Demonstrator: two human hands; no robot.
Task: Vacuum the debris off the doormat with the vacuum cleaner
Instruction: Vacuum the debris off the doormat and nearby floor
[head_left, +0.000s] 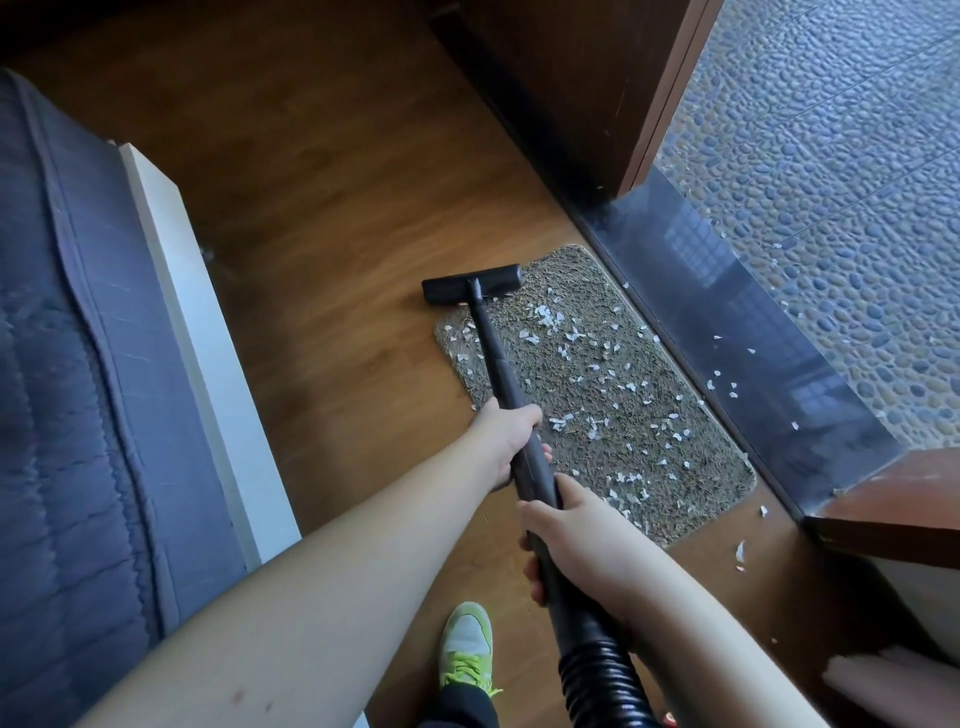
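Right hand (582, 540) grips the vacuum wand (498, 374) just above the ribbed hose (597, 675); left hand (506, 441) holds it further down. The rigid wand should steer lightly from here. Floor head (471, 285) sits on the doormat's (649, 415) far corner. White debris (550, 319) looks featherlight, easily scattered.

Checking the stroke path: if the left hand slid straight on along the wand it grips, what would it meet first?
The left hand would likely run along the bare black wand to the floor head at the doormat's far corner; nothing else shows between.
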